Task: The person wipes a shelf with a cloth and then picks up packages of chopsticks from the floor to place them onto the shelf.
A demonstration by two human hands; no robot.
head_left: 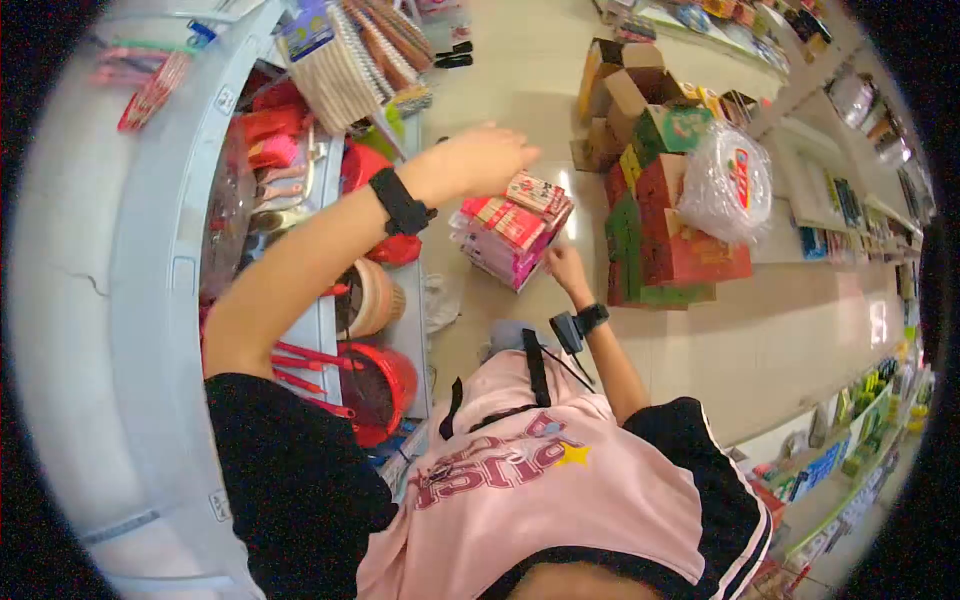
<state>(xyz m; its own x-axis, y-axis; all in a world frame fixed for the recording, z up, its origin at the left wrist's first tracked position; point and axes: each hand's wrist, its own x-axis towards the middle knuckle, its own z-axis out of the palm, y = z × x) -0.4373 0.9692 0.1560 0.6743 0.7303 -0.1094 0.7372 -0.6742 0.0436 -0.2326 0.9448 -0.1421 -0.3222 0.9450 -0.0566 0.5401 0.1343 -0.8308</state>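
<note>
A stack of pink and red printed packets [505, 238] stands low in front of me, with a cream and red packet [536, 194] on top. My left hand [482, 160] reaches over the stack's far left side, palm down and fingers stretched out. It appears to hold nothing, though motion blurs the fingertips. At the near right corner of the stack is my right hand [567, 268], its fingers curled in against the packets' edge. What those fingers grip, if anything, is hidden. Both wrists wear black straps.
Blue-white shelving [190, 240] on the left holds brushes, a beige pot [370, 298] and a red bucket [385, 395]. Cardboard boxes [640, 90] and red-green cartons [665, 215] stand on the right, topped by a plastic-wrapped bundle [735, 185]. More shelves line the far right.
</note>
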